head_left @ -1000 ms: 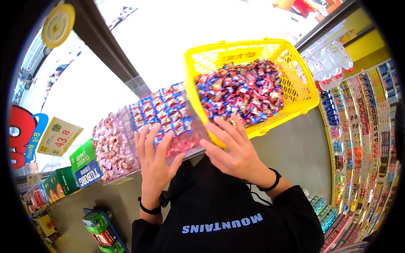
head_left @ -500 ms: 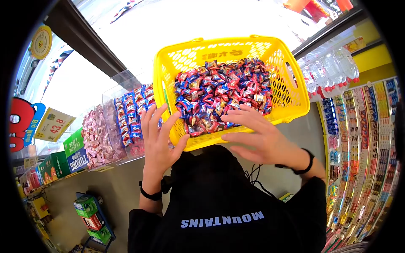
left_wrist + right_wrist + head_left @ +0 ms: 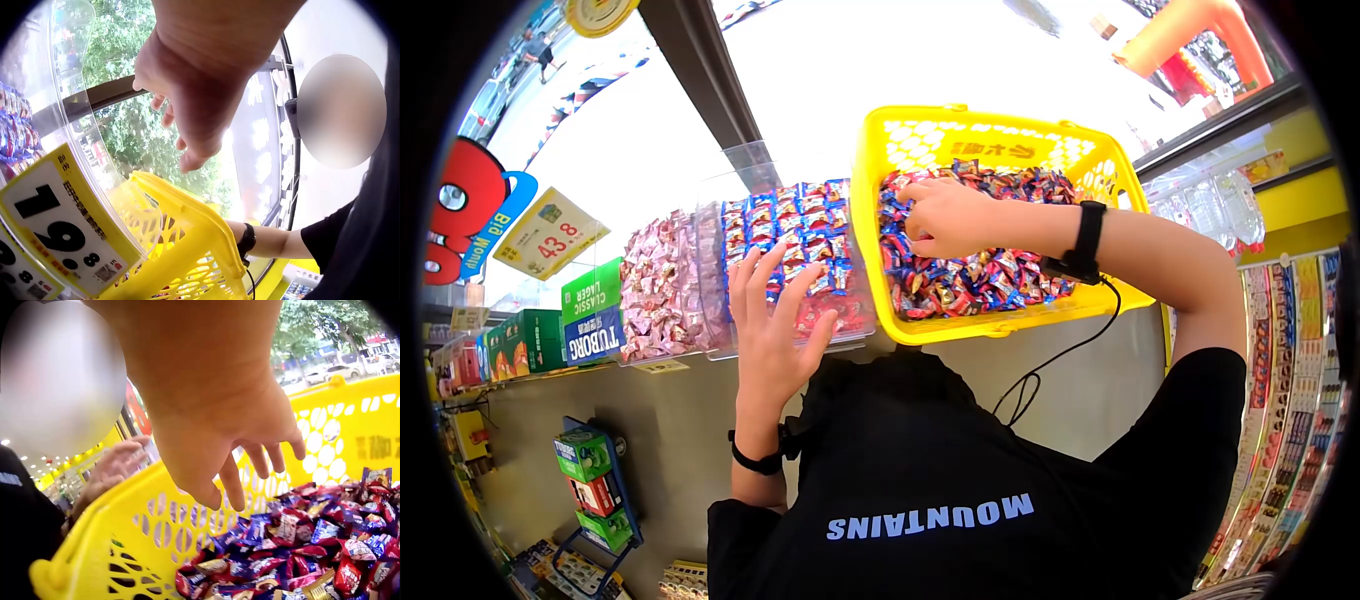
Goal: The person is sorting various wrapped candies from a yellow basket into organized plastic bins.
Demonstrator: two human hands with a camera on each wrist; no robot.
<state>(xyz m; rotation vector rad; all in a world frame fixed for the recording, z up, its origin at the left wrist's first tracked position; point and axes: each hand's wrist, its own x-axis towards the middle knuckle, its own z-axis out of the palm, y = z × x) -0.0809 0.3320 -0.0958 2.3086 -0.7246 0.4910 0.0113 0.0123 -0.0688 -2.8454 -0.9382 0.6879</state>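
Right hand [image 3: 950, 218], grip wide and empty, hangs over wrapped sweets [image 3: 990, 280] inside the right-side yellow basket [image 3: 1000, 326]; left hand [image 3: 772, 330] spread open; best keep the cable [image 3: 1117, 305] off the sweets.

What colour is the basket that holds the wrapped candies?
The basket is bright yellow; this shows best in the head view.

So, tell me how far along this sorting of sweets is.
Looks done: the clear bins hold pink-wrapped sweets and tidy rows of blue-wrapped ones. In hand: the right hand reaches over the yellow basket, no sweet visible in its fingers; the left hand is open beside the bins. Probably left: the many loose sweets in the basket; their destination isn't shown.
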